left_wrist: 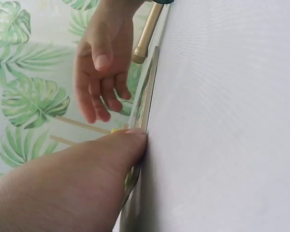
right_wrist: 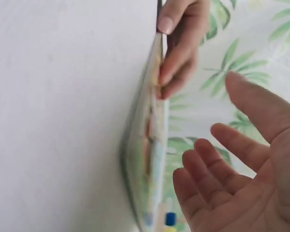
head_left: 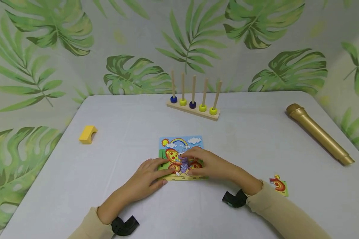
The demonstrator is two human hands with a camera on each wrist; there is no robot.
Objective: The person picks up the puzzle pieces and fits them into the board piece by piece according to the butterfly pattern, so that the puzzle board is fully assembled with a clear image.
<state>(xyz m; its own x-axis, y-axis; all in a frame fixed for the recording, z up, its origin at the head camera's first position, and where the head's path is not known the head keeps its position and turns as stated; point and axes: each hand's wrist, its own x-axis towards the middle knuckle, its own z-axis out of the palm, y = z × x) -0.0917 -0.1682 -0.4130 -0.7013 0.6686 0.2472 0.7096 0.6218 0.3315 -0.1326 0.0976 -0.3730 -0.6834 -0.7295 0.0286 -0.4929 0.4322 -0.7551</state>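
A flat picture puzzle of a butterfly under a rainbow lies on the table in the head view. My left hand rests on its left side, fingers spread over the picture. The left thumb touches the puzzle's near edge in the left wrist view. Over the right part of the picture is my right hand, which hides some of it. In the right wrist view the right hand is raised off the board, its fingers loosely bent and holding nothing.
Loose puzzle material with a red swirl lies beside the right sleeve. A wooden peg stand with blue and yellow beads is at the back. A yellow arch block sits left, a gold microphone right.
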